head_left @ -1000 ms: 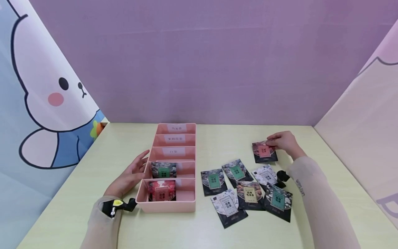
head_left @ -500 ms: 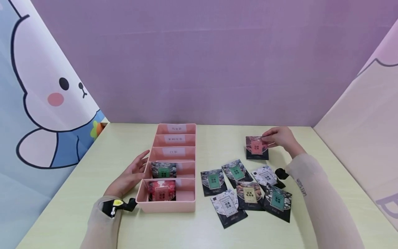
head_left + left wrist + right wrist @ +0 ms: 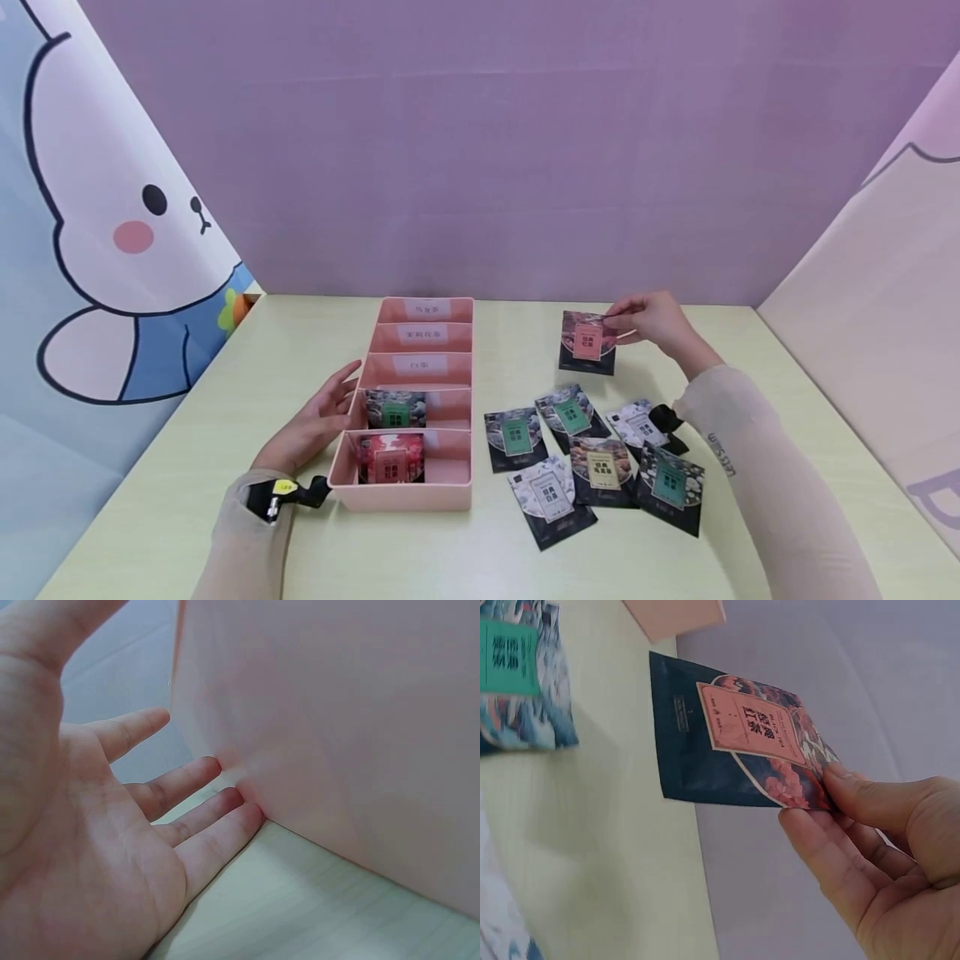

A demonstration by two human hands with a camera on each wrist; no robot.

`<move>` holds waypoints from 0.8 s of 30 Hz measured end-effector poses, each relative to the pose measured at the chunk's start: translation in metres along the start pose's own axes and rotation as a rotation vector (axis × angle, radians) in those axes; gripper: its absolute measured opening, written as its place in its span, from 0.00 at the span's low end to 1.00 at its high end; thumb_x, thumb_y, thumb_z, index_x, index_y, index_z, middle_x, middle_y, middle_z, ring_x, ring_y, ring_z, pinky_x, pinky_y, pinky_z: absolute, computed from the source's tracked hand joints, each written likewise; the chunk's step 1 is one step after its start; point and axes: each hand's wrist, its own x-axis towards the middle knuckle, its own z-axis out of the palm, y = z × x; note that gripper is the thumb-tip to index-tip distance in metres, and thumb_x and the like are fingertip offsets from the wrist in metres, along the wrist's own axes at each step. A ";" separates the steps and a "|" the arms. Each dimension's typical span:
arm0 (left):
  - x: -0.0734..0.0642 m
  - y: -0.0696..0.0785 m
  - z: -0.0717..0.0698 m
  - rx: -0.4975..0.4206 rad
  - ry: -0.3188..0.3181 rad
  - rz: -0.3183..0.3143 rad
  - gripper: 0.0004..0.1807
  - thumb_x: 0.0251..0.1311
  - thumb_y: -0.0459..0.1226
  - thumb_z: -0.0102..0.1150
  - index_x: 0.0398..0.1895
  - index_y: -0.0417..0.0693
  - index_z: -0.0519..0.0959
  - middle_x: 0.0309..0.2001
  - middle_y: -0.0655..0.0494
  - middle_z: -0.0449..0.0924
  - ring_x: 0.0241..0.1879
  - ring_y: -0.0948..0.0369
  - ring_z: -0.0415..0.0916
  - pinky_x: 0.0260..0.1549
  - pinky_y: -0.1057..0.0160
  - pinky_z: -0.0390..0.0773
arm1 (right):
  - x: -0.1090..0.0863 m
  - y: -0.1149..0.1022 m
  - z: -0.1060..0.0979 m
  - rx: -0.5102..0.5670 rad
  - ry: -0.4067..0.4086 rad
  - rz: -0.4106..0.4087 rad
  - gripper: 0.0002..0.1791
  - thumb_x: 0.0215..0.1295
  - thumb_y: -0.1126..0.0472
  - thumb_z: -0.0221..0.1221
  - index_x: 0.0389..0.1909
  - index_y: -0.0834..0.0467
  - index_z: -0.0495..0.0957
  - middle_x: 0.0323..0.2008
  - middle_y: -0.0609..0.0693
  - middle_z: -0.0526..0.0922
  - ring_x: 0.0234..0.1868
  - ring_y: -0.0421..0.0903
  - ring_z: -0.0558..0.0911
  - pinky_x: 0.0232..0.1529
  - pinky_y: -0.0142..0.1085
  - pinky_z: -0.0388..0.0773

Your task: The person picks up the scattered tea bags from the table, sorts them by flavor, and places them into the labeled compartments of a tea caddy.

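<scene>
Right grip (image 3: 660, 325) is pinching a red-labelled packet (image 3: 587, 342) at its edge, between thumb and fingers, and is holding it above the bench (image 3: 637, 575), beyond six loose packets (image 3: 603, 492). Left grip (image 3: 313, 423) is resting with its fingers extended, and the tips are touching the side of the pink box (image 3: 401, 500). Inside this box, a green-labelled packet (image 3: 395, 411) is sitting in the second-nearest compartment, and a second red packet (image 3: 391, 461) is sitting in the nearest one.
</scene>
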 end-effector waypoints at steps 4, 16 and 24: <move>-0.001 0.001 0.000 0.001 0.000 -0.006 0.44 0.68 0.39 0.56 0.81 0.60 0.42 0.76 0.39 0.46 0.74 0.38 0.44 0.67 0.32 0.46 | -0.001 -0.007 0.006 0.038 -0.011 -0.026 0.11 0.67 0.71 0.61 0.45 0.74 0.78 0.34 0.56 0.85 0.31 0.46 0.87 0.37 0.43 0.86; -0.002 -0.001 -0.003 -0.016 -0.001 -0.009 0.44 0.69 0.39 0.56 0.81 0.62 0.42 0.77 0.40 0.47 0.74 0.39 0.43 0.67 0.31 0.45 | -0.009 -0.034 0.030 0.092 -0.079 -0.113 0.08 0.65 0.72 0.62 0.42 0.73 0.79 0.33 0.56 0.84 0.32 0.47 0.87 0.38 0.47 0.85; -0.003 0.001 -0.002 -0.002 0.009 -0.021 0.45 0.69 0.39 0.56 0.81 0.60 0.40 0.77 0.40 0.45 0.75 0.40 0.44 0.67 0.33 0.48 | -0.021 -0.057 0.055 0.131 -0.164 -0.154 0.05 0.64 0.74 0.62 0.39 0.72 0.80 0.33 0.59 0.85 0.33 0.50 0.86 0.37 0.48 0.85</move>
